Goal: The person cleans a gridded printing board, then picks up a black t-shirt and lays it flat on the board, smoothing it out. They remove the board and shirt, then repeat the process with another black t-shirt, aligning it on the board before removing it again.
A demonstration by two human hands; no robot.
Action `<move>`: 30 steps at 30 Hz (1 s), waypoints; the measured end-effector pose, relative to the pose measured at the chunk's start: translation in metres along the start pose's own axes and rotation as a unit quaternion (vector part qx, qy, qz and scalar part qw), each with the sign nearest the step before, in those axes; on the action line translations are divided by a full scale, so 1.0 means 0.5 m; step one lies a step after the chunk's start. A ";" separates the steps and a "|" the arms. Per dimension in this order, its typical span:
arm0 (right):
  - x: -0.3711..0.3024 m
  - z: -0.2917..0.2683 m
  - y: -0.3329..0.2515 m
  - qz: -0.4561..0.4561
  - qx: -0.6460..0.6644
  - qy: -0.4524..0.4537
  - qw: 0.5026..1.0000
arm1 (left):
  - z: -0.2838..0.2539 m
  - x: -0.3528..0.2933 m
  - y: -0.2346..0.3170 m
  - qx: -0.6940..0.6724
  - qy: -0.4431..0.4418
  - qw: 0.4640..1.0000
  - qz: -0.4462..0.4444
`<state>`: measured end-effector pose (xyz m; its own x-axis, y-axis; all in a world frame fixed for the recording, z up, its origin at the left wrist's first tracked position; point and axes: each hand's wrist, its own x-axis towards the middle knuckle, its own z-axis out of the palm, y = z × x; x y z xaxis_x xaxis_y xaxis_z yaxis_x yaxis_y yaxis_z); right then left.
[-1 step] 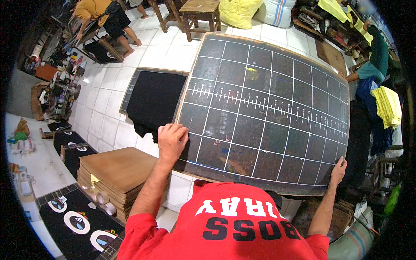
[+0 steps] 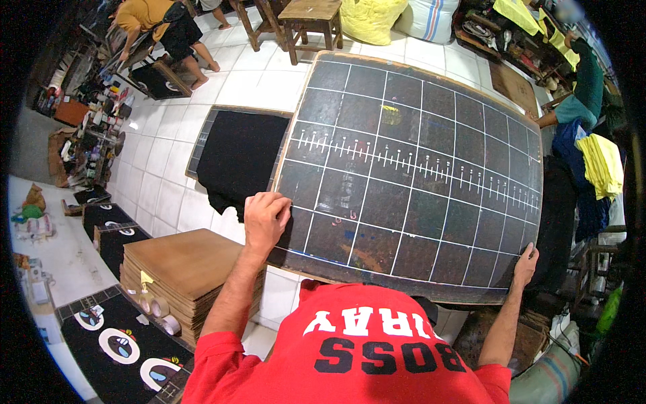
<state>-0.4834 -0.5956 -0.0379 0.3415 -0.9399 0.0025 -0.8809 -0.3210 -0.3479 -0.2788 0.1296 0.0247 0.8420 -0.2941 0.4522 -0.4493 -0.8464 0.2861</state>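
Note:
A large black board (image 2: 377,178) with a white painted grid and a row of small white tick marks lies in front of me, specked with yellow, pink and blue paint. At its left edge, near the front corner, my left hand (image 2: 267,219) is closed with curled fingers on the rim. My right hand (image 2: 525,267) grips the near right corner, its fingers partly hidden by the edge. Beyond my left hand, a folded black cloth (image 2: 242,151) lies on a smaller gridded board (image 2: 200,148).
A stack of brown boards (image 2: 182,262) stands left, with tape rolls (image 2: 159,307) beside it. Black printed cloths (image 2: 87,330) lie at lower left. A wooden stool (image 2: 311,17) and yellow sack (image 2: 373,20) are at the back. Two people work at far left and right.

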 end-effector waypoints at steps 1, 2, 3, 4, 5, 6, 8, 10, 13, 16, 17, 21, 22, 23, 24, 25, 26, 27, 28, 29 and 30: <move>-0.002 -0.001 -0.002 -0.002 0.003 0.002 1.000 | -0.005 -0.003 -0.004 -0.004 -0.001 1.000 -0.005; -0.004 0.000 -0.005 -0.002 0.006 0.004 1.000 | -0.007 -0.006 -0.005 -0.012 -0.007 1.000 -0.008; -0.006 -0.001 -0.006 -0.001 0.005 0.008 1.000 | -0.009 -0.010 -0.005 -0.021 -0.011 1.000 -0.012; -0.008 0.000 -0.007 -0.010 0.007 0.019 1.000 | -0.011 -0.013 -0.004 -0.030 -0.015 0.999 -0.017; -0.010 0.000 -0.009 -0.019 0.007 0.031 0.999 | -0.012 -0.016 -0.002 -0.029 -0.020 0.999 -0.018; -0.012 0.001 -0.010 -0.020 0.004 0.037 0.999 | -0.012 -0.017 -0.001 -0.023 -0.022 0.999 -0.009; -0.015 -0.002 -0.012 -0.023 0.003 0.030 0.999 | -0.012 -0.015 0.000 -0.008 -0.031 0.999 0.003; -0.016 -0.005 -0.014 -0.021 0.000 0.024 0.999 | -0.013 -0.010 -0.001 0.000 -0.032 0.999 0.024; -0.018 -0.006 -0.017 -0.023 -0.001 0.030 0.999 | -0.015 -0.001 -0.002 0.014 -0.034 0.998 0.054; -0.020 -0.005 -0.020 -0.023 0.002 0.037 0.999 | -0.018 0.009 0.000 0.033 -0.039 0.996 0.079; -0.021 -0.006 -0.020 -0.016 0.003 0.031 0.999 | -0.019 0.012 0.001 0.039 -0.043 0.995 0.086; -0.024 -0.010 -0.023 -0.022 0.001 0.032 0.999 | -0.025 0.022 0.001 0.048 -0.068 0.990 0.111; -0.025 -0.011 -0.024 -0.021 0.004 0.028 0.999 | -0.026 0.025 0.000 0.050 -0.077 0.989 0.117; -0.025 -0.012 -0.024 -0.017 0.003 0.023 1.000 | -0.027 0.026 0.000 0.052 -0.088 0.988 0.120; -0.024 -0.012 -0.025 -0.012 0.000 0.020 1.000 | -0.027 0.026 -0.001 0.056 -0.092 0.986 0.128; -0.024 -0.012 -0.025 -0.018 0.000 0.025 1.000 | -0.027 0.026 -0.001 0.060 -0.098 0.984 0.134; -0.024 -0.010 -0.026 -0.022 -0.001 0.032 0.999 | -0.027 0.026 -0.001 0.066 -0.107 0.982 0.139; -0.024 -0.009 -0.026 -0.019 -0.004 0.036 0.999 | -0.026 0.026 -0.002 0.063 -0.109 0.981 0.144; -0.024 -0.010 -0.025 -0.023 -0.001 0.034 0.999 | -0.026 0.026 -0.003 0.062 -0.114 0.980 0.147; -0.024 -0.009 -0.024 -0.020 0.000 0.030 0.999 | -0.025 0.027 -0.004 0.062 -0.119 0.979 0.151; -0.024 -0.009 -0.024 -0.015 0.002 0.025 1.000 | -0.025 0.028 -0.007 0.055 -0.122 0.978 0.160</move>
<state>-0.4784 -0.5812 -0.0298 0.3505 -0.9347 0.0595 -0.8696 -0.3484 -0.3500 -0.2691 0.1342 0.0406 0.7158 -0.6372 0.2858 -0.6779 -0.7323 0.0650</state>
